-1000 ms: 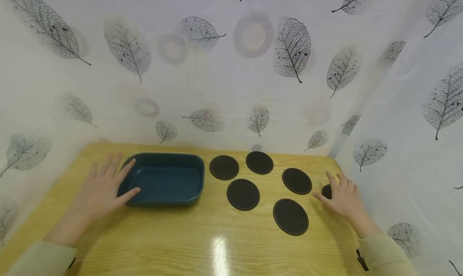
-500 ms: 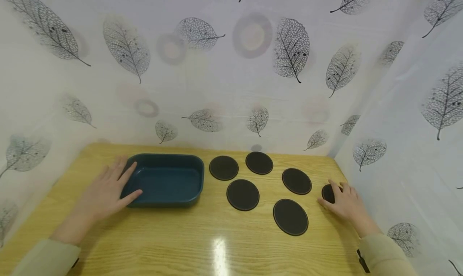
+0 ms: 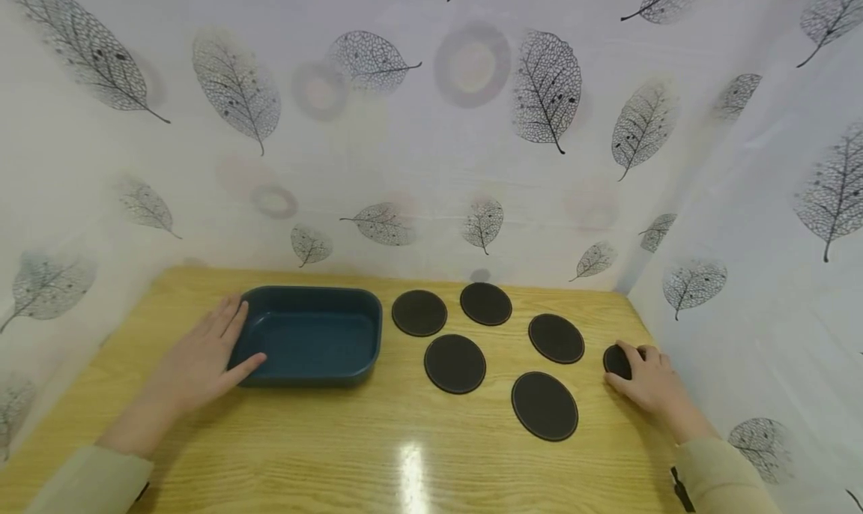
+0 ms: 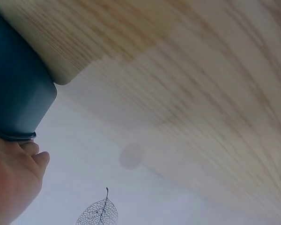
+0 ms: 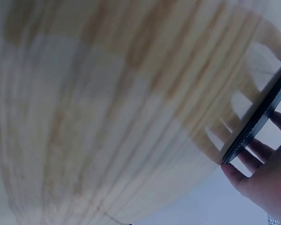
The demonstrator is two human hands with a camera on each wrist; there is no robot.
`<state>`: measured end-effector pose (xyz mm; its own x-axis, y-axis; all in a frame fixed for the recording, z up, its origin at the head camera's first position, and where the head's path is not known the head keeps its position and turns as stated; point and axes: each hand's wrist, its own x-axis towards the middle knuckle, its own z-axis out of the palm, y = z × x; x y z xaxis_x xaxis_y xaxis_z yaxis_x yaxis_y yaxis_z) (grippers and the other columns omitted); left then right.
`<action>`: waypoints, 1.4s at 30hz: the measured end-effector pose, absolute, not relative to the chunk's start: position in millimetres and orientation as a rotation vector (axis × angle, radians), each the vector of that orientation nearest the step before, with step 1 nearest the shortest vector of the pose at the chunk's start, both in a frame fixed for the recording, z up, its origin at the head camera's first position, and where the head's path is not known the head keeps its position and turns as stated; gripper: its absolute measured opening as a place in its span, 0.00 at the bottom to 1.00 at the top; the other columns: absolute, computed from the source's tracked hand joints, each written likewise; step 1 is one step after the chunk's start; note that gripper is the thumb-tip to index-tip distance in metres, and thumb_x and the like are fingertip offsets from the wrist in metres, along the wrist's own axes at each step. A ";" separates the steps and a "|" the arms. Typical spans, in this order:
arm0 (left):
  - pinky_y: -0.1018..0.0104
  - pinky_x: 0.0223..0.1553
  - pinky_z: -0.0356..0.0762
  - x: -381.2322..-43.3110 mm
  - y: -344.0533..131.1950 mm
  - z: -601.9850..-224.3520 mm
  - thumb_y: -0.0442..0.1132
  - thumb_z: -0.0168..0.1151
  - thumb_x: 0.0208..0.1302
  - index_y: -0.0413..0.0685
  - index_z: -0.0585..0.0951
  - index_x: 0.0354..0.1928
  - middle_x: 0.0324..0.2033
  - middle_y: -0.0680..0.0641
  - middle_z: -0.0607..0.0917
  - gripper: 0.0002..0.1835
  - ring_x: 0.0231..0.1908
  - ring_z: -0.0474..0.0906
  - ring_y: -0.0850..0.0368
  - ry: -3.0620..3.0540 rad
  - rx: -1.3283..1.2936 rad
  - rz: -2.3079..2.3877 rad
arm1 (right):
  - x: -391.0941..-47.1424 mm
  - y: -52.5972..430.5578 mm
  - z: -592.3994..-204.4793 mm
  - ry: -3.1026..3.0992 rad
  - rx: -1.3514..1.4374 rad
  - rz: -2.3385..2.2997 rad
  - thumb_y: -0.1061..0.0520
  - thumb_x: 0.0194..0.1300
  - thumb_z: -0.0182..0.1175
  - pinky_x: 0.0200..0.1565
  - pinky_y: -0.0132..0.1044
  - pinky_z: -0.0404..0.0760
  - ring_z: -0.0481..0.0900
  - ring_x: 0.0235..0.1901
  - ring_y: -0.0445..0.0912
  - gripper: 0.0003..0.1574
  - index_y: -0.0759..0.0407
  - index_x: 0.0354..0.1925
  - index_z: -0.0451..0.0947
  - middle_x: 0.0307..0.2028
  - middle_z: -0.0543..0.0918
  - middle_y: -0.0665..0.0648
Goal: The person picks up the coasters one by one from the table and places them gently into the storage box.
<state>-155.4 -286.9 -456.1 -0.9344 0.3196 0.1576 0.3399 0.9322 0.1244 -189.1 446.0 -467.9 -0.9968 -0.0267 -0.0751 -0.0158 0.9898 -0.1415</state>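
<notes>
A dark blue rectangular baking dish (image 3: 306, 338) stands on the left of the wooden table. My left hand (image 3: 198, 360) holds it at its left end, the fingers along the outer wall and the thumb over the near corner. The left wrist view shows fingertips just under the rim of the dish (image 4: 23, 103). At the far right, my right hand (image 3: 650, 383) grips a round black coaster (image 3: 616, 361) by its edge. Several fingers touch the rim of that coaster (image 5: 257, 119) in the right wrist view; part of it is hidden by the hand.
Several more round black coasters lie flat between the dish and my right hand, among them a front one (image 3: 544, 406) and a back one (image 3: 486, 304). A white leaf-patterned curtain (image 3: 431, 162) closes off the table's (image 3: 303, 446) back and sides.
My left hand has moved right and closed onto the end of the dish. The right hand has shifted slightly right, uncovering more of the coaster while its fingers drew in around it.
</notes>
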 end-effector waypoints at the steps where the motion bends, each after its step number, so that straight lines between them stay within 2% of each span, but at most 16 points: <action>1: 0.64 0.83 0.17 -155.3 -286.7 -456.2 0.66 0.55 0.77 0.25 0.51 0.81 0.82 0.24 0.51 0.55 0.82 0.47 0.28 -2.954 -0.506 -0.227 | -189.4 446.2 -467.8 3.058 -0.029 -0.217 0.36 0.72 0.59 0.52 0.79 0.73 0.64 0.61 0.85 0.53 0.69 0.78 0.59 0.65 0.62 0.89; 12: 0.67 0.80 0.13 -155.3 -286.2 -456.4 0.66 0.54 0.77 0.24 0.50 0.81 0.82 0.24 0.50 0.55 0.83 0.46 0.27 -2.970 -0.497 -0.223 | -195.5 450.3 -469.4 3.086 0.000 -0.220 0.34 0.66 0.65 0.45 0.77 0.76 0.66 0.56 0.83 0.52 0.67 0.72 0.64 0.59 0.65 0.89; 21: 0.65 0.82 0.17 -153.8 -285.2 -454.0 0.65 0.55 0.77 0.23 0.51 0.81 0.82 0.25 0.50 0.55 0.82 0.48 0.28 -2.957 -0.500 -0.235 | -197.2 443.0 -461.3 3.091 0.006 -0.194 0.34 0.63 0.67 0.41 0.72 0.76 0.67 0.55 0.80 0.51 0.64 0.70 0.66 0.57 0.66 0.87; 26: 0.64 0.82 0.16 -154.2 -286.5 -455.1 0.65 0.55 0.77 0.23 0.50 0.81 0.82 0.24 0.50 0.55 0.83 0.46 0.28 -2.964 -0.495 -0.243 | -203.3 427.5 -451.3 3.108 -0.049 -0.153 0.33 0.63 0.67 0.39 0.71 0.77 0.69 0.54 0.79 0.52 0.64 0.71 0.66 0.56 0.68 0.86; 33: 0.66 0.81 0.15 -154.0 -287.4 -455.7 0.64 0.56 0.77 0.23 0.50 0.81 0.81 0.24 0.50 0.55 0.83 0.46 0.28 -2.946 -0.501 -0.251 | -212.2 397.1 -434.2 3.126 -0.181 -0.111 0.35 0.62 0.68 0.38 0.66 0.78 0.70 0.53 0.72 0.49 0.55 0.73 0.69 0.55 0.71 0.78; 42: 0.72 0.78 0.12 -154.3 -286.2 -457.3 0.64 0.55 0.77 0.23 0.49 0.81 0.81 0.24 0.52 0.55 0.83 0.47 0.28 -2.942 -0.488 -0.254 | -222.5 358.3 -417.2 3.113 -0.280 -0.127 0.37 0.62 0.67 0.36 0.65 0.77 0.68 0.55 0.73 0.46 0.53 0.73 0.70 0.58 0.69 0.79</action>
<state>-154.3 -286.2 -457.3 -0.9362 0.3062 0.1727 0.3313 0.9328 0.1419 -222.5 358.3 -417.2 -0.9839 -0.1785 -0.0059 -0.1774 0.9807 -0.0821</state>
